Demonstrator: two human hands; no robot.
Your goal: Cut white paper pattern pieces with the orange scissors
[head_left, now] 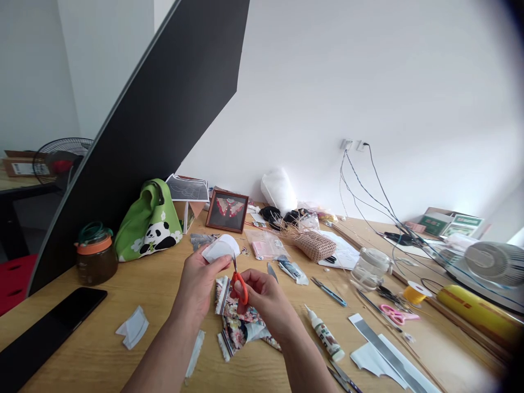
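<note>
My left hand [200,275] pinches a rounded white piece [221,248], paper or thin cloth, and holds it above the table. In my right hand [262,297] is a pair of scissors with orange handles [241,288]. Its blades point up and meet the right edge of the white piece; whether they are parted I cannot tell. Below both hands lies folded floral fabric [237,330], partly hidden by my right hand. A white scrap [133,327] rests to the left of my left forearm, and a pale strip [195,353] lies between my forearms.
A glue bottle [325,333] and a steel ruler [388,352] lie on the right. To the left are a phone [82,305], a lidded jar [96,256] and a green panda bag [151,224]. Behind stand a framed butterfly [227,211] and a woven pouch [314,245].
</note>
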